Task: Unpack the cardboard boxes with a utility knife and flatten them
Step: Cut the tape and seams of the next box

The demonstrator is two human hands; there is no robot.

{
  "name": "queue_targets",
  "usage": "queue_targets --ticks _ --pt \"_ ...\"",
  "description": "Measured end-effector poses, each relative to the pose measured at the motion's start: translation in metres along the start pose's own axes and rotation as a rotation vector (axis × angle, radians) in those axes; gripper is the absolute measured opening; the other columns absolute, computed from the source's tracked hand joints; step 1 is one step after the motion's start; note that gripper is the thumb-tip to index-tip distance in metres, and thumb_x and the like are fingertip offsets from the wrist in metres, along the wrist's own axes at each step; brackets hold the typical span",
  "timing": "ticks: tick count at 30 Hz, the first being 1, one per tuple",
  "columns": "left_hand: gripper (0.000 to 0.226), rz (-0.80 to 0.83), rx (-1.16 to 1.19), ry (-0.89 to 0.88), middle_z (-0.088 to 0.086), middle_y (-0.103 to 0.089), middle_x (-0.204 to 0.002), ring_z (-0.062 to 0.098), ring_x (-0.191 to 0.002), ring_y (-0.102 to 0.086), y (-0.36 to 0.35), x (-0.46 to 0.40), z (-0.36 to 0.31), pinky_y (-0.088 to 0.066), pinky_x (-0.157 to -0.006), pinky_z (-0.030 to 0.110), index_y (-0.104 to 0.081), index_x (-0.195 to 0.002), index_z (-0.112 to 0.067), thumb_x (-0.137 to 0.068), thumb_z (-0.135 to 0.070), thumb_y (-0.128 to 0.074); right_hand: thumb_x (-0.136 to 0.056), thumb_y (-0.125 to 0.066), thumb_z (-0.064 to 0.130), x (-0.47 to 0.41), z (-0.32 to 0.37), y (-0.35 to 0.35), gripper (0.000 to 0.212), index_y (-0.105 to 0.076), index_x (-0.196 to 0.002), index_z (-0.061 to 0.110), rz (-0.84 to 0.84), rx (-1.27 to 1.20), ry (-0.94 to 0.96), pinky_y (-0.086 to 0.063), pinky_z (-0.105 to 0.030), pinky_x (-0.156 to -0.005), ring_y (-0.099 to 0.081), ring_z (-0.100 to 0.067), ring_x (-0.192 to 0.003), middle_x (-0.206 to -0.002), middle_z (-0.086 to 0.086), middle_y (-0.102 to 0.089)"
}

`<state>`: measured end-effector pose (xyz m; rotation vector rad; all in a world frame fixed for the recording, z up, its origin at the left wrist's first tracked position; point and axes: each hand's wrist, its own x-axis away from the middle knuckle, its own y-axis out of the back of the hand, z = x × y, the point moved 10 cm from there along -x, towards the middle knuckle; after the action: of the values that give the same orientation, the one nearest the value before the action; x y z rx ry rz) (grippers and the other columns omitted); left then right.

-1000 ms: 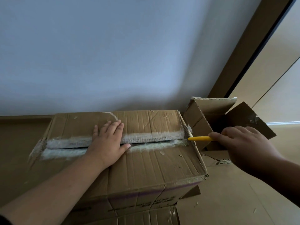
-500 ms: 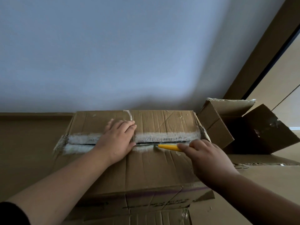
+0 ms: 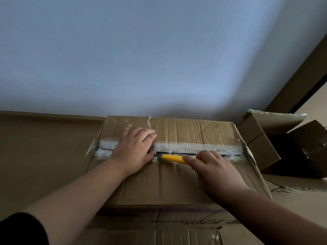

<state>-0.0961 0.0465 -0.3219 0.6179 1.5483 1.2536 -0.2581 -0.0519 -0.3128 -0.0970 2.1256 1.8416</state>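
While the left hand [image 3: 131,150] presses flat on the taped cardboard box [image 3: 177,175], the right hand [image 3: 210,167] grips the yellow utility knife [image 3: 174,158] in the seam; next, I think, the blade needs a steady pull toward the pressing hand's thumb.

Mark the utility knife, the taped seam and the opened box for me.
utility knife [image 3: 174,158]: head view, yellow handle ahead of the fingers.
taped seam [image 3: 194,147]: head view, white tape strip.
opened box [image 3: 256,144]: head view, its left flap.
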Motion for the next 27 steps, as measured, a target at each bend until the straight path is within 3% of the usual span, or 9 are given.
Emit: queue_targets --ticks 7,19,24,27 --pt "0.049 -0.031 -0.001 -0.023 0.001 -0.063 -0.124 0.026 -0.115 -0.055 0.001 0.004 -0.001 -0.038 -0.106 0.061 -0.066 -0.121 -0.013 -0.080 -0.039 -0.073 -0.060 -0.084 0.012 0.000 0.004 0.007 0.073 -0.063 -0.129 0.021 0.009 0.116 -0.014 -0.055 -0.041 -0.062 -0.061 -0.029 -0.079 -0.095 -0.011 -0.062" --pt "0.047 -0.046 0.015 -0.047 0.002 -0.065 -0.120 0.027 -0.110 -0.058 -0.002 0.003 -0.007 -0.040 -0.104 0.059 -0.069 -0.117 -0.011 -0.075 -0.032 -0.077 -0.057 -0.088 0.022 0.059 -0.098 0.024 0.073 -0.065 -0.126 0.023 0.219 0.357 -0.281 -0.057 -0.046 -0.067 -0.064 -0.032 -0.086 -0.098 -0.014 -0.064" --pt "0.051 -0.014 0.002 -0.045 0.001 -0.064 -0.121 0.027 -0.111 -0.056 -0.010 0.003 -0.005 -0.037 -0.104 0.054 -0.068 -0.116 -0.013 -0.083 -0.044 -0.046 -0.066 -0.083 0.025 0.091 -0.137 0.033 0.072 -0.059 -0.133 0.030 0.293 0.386 -0.371 -0.054 -0.042 -0.071 -0.058 -0.027 -0.089 -0.102 -0.010 -0.060" --pt "0.051 0.005 -0.003 -0.048 0.002 -0.065 -0.120 0.028 -0.110 -0.059 -0.012 0.002 -0.007 -0.038 -0.102 0.055 -0.069 -0.114 -0.013 -0.084 -0.045 -0.043 -0.064 -0.083 0.018 0.102 -0.151 0.047 0.069 -0.063 -0.130 0.025 0.279 0.416 -0.380 -0.056 -0.045 -0.068 -0.061 -0.030 -0.087 -0.100 -0.012 -0.062"
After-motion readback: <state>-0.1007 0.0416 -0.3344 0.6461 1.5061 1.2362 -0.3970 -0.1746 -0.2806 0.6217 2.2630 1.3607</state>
